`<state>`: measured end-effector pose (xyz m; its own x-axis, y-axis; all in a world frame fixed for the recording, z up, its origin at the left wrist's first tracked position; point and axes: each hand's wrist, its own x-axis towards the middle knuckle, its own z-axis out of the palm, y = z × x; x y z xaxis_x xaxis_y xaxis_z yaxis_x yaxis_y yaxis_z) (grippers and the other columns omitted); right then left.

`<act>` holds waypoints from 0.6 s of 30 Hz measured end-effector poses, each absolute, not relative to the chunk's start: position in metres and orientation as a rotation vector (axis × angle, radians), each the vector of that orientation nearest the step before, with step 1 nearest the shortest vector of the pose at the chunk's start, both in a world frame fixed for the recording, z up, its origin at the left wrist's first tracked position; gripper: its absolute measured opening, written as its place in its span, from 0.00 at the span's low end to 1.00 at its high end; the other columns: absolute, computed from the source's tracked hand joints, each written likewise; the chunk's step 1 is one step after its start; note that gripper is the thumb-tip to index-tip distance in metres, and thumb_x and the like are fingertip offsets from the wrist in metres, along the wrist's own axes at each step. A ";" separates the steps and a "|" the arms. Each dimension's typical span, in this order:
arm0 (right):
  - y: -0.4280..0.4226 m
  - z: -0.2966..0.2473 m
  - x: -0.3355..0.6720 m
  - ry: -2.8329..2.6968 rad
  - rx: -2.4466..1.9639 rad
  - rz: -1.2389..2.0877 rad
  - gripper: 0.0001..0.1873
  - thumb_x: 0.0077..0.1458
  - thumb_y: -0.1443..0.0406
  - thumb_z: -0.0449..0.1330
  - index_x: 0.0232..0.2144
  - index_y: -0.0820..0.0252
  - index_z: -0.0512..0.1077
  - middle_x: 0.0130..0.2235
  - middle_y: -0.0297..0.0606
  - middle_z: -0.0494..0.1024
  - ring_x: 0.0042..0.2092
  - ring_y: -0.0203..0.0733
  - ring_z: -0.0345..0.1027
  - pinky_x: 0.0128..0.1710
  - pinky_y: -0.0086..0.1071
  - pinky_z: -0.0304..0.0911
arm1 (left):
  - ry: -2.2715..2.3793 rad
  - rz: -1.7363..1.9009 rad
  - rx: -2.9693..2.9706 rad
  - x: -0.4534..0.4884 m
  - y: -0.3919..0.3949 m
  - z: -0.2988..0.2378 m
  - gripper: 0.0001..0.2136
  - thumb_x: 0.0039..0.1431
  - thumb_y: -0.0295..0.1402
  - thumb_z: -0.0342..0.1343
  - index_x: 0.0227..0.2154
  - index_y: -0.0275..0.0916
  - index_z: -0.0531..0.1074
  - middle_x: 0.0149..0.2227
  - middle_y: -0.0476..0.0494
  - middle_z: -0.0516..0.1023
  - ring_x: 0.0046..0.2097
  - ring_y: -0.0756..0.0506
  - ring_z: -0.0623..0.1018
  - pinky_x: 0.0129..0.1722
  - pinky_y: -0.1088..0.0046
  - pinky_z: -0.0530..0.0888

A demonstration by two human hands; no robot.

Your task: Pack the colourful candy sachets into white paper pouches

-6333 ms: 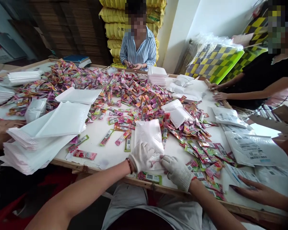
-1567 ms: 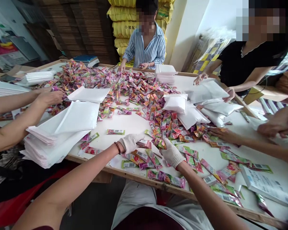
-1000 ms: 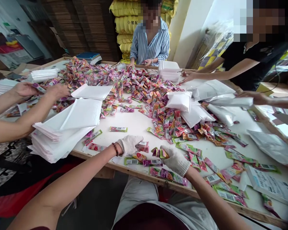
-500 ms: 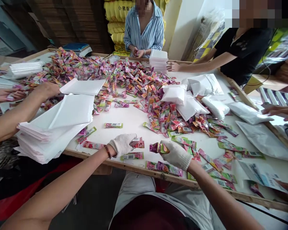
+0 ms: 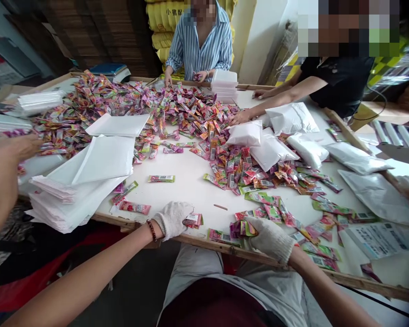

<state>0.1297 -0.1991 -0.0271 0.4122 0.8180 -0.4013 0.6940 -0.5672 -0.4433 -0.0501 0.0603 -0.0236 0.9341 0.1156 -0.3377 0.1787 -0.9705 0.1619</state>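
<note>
My left hand (image 5: 172, 219), in a white knit glove, is closed on a small stack of pink snack packets (image 5: 193, 220) at the near table edge. My right hand (image 5: 270, 238), also gloved, grips a few pink and green packets (image 5: 242, 228) just to the right. Between my hands another packet (image 5: 219, 236) lies on the table. A big heap of colourful packets (image 5: 177, 113) covers the middle and far side of the white table (image 5: 187, 186).
A stack of white bubble mailers (image 5: 78, 181) sits at the left edge. Filled white mailers (image 5: 269, 145) lie right of the heap. Labelled bags (image 5: 378, 195) lie at the right. Other people's arms reach in from the left (image 5: 3, 172), the far side (image 5: 201, 75) and the right (image 5: 276, 102).
Both my hands have drawn back toward the near edge with their packets. The left neighbour's arm has pulled in closer. The person at the right now reaches into the heap.
</note>
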 end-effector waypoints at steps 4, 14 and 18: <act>-0.185 -0.025 0.123 -1.342 -2.316 0.862 0.24 0.40 0.71 0.55 0.43 0.57 0.72 0.40 0.40 0.79 0.40 0.44 0.72 0.38 0.31 0.61 | 0.508 -0.447 2.946 -0.043 0.101 -0.004 0.14 0.50 0.34 0.56 0.41 0.39 0.71 0.43 0.39 0.77 0.45 0.40 0.77 0.47 0.66 0.71; -0.135 -0.018 0.092 -1.825 -2.474 0.849 0.13 0.41 0.63 0.60 0.33 0.59 0.75 0.38 0.48 0.79 0.37 0.52 0.73 0.31 0.34 0.60 | 0.836 -0.428 2.968 -0.030 0.175 -0.034 0.16 0.52 0.35 0.53 0.44 0.37 0.70 0.48 0.34 0.76 0.51 0.37 0.76 0.50 0.66 0.70; -0.159 -0.011 0.099 -1.637 -2.459 0.861 0.14 0.42 0.64 0.60 0.36 0.57 0.73 0.34 0.42 0.79 0.34 0.47 0.72 0.31 0.32 0.60 | 0.779 -0.290 2.791 -0.028 0.136 -0.048 0.19 0.51 0.32 0.54 0.48 0.41 0.66 0.48 0.38 0.77 0.49 0.40 0.77 0.49 0.68 0.71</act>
<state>0.0986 -0.1586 -0.0106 0.2778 0.8676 -0.4123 0.8314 -0.4322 -0.3493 -0.0278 0.1361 -0.0480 0.8394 0.4831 -0.2489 0.5283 -0.8328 0.1653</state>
